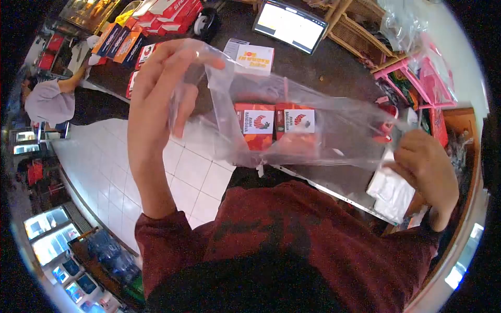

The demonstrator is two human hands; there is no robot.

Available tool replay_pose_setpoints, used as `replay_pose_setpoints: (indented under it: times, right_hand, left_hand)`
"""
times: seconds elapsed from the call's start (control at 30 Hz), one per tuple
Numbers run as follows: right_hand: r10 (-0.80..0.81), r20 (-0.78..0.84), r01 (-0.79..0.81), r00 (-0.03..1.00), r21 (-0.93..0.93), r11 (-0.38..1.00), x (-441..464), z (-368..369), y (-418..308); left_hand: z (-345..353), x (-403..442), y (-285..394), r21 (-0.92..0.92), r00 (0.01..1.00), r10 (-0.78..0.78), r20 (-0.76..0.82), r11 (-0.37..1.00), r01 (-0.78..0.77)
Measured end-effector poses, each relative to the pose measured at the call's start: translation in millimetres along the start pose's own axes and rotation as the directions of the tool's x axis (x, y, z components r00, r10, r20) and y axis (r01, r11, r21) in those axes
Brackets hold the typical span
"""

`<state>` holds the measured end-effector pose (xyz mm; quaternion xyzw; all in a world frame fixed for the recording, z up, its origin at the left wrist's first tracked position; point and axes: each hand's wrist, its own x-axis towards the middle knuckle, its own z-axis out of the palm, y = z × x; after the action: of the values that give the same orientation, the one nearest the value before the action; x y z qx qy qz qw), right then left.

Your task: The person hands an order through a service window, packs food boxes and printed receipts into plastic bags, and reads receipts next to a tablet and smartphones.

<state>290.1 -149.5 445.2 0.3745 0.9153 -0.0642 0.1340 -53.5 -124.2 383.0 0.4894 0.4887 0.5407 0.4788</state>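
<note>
A clear plastic bag (349, 112) is stretched between my two hands, above the dark counter. My left hand (175, 88) is raised at the bag's wide left end, its fingers spread and partly inside the plastic. At the far right, my right hand (425, 169) pinches the other end of the bag. Two red boxes with white labels, a left one (255, 126) and a right one (297, 127), show through the plastic side by side. Whether they lie inside the bag or under it I cannot tell.
Behind the bag are a white box (254, 58) and a lit tablet (291, 26). White folded bags (391, 193) lie by the counter's right edge. A pink rack (420, 78) stands at the right. Another person (49, 101) is at the far left, near orange-and-blue boxes (117, 44).
</note>
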Motion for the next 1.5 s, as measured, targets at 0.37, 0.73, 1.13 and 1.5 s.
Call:
replay_pose_setpoints:
  times: [0.37, 0.73, 1.13, 1.5]
  right_hand:
    - [-0.456, -0.111, 0.436, 0.883, 0.555, 0.708, 167.3, 2.5, -35.8]
    - [-0.417, -0.586, 0.618, 0.695, 0.189, 0.763, 625.5, 172.0, -234.2]
    - [-0.108, -0.386, 0.204, 0.916, 0.218, 0.954, 553.0, 194.3, -250.4]
    - [-0.093, -0.478, 0.352, 0.873, 0.488, 0.799, 300.5, 6.7, -105.7]
  left_hand:
    - [-47.6, -40.1, -66.8, 0.073, 0.905, -0.224, 0.361, 0.975, 0.212]
    - [-66.2, -144.5, -157.6, -0.090, 0.840, -0.525, -0.140, 0.851, 0.517]
    - [-106.2, -145.5, -139.4, -0.134, 0.916, -0.401, -0.022, 0.909, 0.395]
    - [-91.1, -60.3, -149.1, -0.527, 0.867, -0.497, 0.025, 0.731, 0.434]
